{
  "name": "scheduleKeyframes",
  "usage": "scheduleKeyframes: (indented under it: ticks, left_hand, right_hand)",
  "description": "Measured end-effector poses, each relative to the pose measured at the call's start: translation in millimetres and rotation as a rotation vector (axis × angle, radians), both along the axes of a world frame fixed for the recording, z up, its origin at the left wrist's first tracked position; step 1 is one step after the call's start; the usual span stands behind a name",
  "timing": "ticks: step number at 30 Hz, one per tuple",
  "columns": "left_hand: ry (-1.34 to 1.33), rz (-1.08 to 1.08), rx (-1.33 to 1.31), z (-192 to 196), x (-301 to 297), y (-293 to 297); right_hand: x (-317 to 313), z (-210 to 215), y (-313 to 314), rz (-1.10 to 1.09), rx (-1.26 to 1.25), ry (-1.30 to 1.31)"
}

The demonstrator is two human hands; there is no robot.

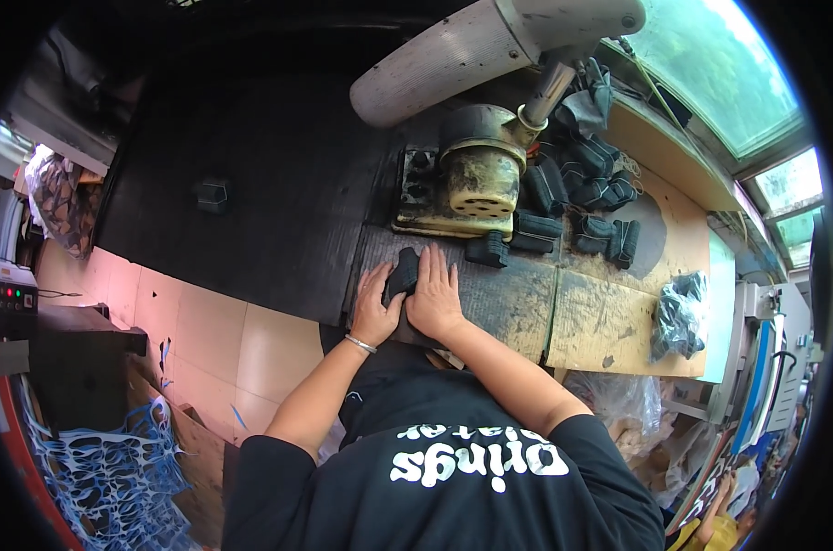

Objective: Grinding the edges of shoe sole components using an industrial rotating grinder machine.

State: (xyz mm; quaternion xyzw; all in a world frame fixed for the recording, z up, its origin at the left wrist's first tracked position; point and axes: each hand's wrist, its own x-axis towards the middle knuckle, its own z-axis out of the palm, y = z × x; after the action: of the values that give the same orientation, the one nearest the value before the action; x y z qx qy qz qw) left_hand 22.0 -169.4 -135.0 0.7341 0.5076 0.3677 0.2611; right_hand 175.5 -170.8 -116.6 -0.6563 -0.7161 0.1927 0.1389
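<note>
A small black ribbed block lies on the dark mat at the near edge of the workbench. My left hand, a thin bracelet on its wrist, curls around the block's left side. Pressed flat against the block's right side is my right hand, fingers stretched forward. Both forearms come up from my black shirt at the lower edge. The underside of the block is hidden.
Just behind the hands stands a worn yellow press under a grey arm. Several black blocks are heaped to its right on the wooden bench, beside a bag of dark pieces. Blue netting lies on the floor at lower left.
</note>
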Motion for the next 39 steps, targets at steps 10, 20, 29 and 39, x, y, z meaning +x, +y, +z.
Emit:
scheduleKeyframes:
  ticks: [10,20,29,39]
  left_hand:
    - [-0.863,-0.14,-0.557,34,-13,1]
    - [-1.005,-0.291,-0.715,54,-17,-1]
    - [-1.182,-0.055,-0.4,73,-25,77]
    - [-1.052,-0.002,-0.041,125,-10,169]
  right_hand:
    - [50,23,-4,-0.099,-0.503,1.566]
    - [44,38,-2,-0.067,-0.571,1.929]
    - [59,-5,-19,0.143,-0.104,0.987]
    - [54,2,-23,0.206,-0.009,0.794]
